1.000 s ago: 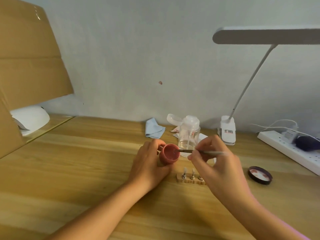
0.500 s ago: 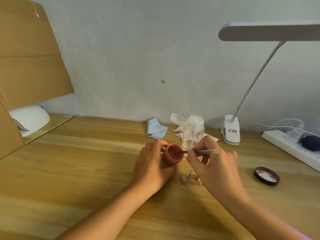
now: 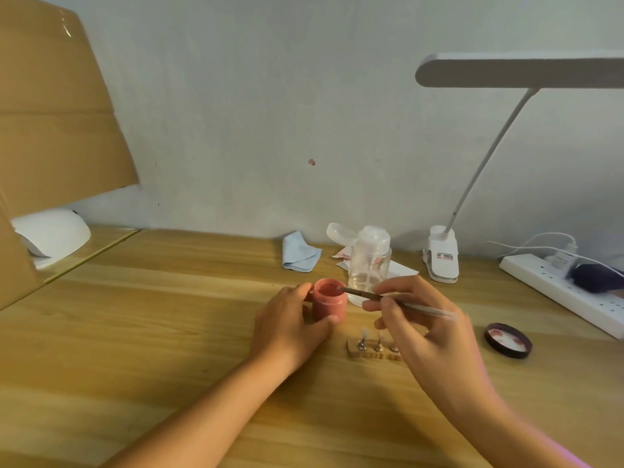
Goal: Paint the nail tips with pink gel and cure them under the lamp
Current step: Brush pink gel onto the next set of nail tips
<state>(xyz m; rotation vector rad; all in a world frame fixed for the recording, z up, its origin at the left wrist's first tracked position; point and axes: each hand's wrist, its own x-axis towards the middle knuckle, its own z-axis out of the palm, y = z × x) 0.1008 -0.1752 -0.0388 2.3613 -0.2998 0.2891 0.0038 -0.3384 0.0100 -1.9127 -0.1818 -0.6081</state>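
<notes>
Near the middle of the wooden table [image 3: 152, 332], the left hand [image 3: 290, 329] grips the open pot of pink gel [image 3: 329, 302], fingers and thumb curled round its wall. The right hand [image 3: 425, 329] pinches a thin brush [image 3: 405, 301] like a pen, its bristle end at the pot's mouth. Just nearer the front edge, a small wooden holder [image 3: 374, 353] carries the nail tips [image 3: 363, 334] upright, partly hidden by the right hand. A dark lid [image 3: 508, 340] lies upturned toward the right edge. A clear pump bottle [image 3: 369, 261] stands just behind the pot, with a blue cloth [image 3: 300, 253] beside it near the back edge. The white curing lamp [image 3: 50, 236] sits at the back left corner, and a clip lamp [image 3: 442, 255] and power strip [image 3: 567, 292] sit toward the back right
</notes>
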